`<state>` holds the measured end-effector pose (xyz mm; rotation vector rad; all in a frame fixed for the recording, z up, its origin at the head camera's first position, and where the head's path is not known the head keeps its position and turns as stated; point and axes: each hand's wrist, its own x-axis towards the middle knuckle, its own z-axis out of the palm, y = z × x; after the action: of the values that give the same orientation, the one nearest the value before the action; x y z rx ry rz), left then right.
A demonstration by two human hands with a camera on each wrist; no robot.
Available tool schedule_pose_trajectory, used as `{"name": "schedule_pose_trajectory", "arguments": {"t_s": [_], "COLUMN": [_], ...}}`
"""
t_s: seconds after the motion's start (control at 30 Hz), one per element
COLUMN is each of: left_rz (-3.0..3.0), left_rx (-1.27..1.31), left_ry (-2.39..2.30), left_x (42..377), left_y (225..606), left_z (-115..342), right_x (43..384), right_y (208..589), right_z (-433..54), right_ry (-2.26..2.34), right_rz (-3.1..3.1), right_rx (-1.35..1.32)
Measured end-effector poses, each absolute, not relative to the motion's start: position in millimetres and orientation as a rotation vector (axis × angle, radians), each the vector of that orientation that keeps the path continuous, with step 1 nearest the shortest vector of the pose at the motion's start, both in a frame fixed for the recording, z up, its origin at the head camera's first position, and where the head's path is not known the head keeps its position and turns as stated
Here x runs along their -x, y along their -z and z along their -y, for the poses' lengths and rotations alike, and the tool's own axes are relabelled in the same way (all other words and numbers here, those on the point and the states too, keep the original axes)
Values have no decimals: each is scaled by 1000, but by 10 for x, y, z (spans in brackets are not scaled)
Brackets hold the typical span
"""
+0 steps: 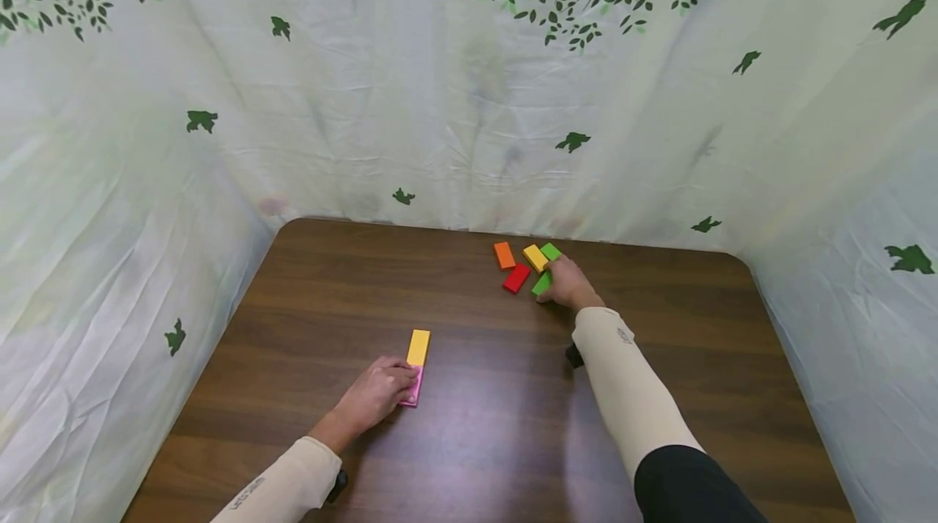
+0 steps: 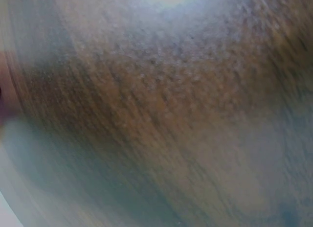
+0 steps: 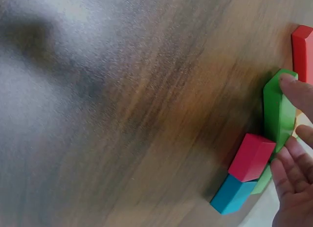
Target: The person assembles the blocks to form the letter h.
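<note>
In the head view my left hand holds a pink block on the table, its fingers covering part of the top. A yellow block lies end to end with the pink one, on the far side. Farther back, my right hand grips a green block at the edge of a group of blocks. The right wrist view shows the thumb at one end of this green block and fingertips by the other end. Beside it lie a crimson block, a blue block and another green block.
Left of the right hand lie a red block, an orange block and a second yellow block. The brown wooden table meets a pale leaf-print curtain behind. Blurred tabletop fills most of the left wrist view.
</note>
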<state>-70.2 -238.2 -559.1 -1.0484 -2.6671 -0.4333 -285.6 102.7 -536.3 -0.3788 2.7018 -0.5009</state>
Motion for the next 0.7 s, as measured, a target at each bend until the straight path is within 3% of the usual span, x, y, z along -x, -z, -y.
{"name": "schedule_pose_trajectory", "arguments": {"t_s": [0.4, 0.7], "left_rz": [2709, 2775], "left_rx": [1017, 968], "left_ry": [455, 452], "left_x": [691, 674], "left_y": [5583, 5565], "left_z": [2359, 2354], "right_x": [2751, 2723], "right_y": [5360, 5365], "right_z": [-1021, -979], "right_ry": [619, 580], "right_rz": [-2679, -2675], "right_rx": [309, 453]}}
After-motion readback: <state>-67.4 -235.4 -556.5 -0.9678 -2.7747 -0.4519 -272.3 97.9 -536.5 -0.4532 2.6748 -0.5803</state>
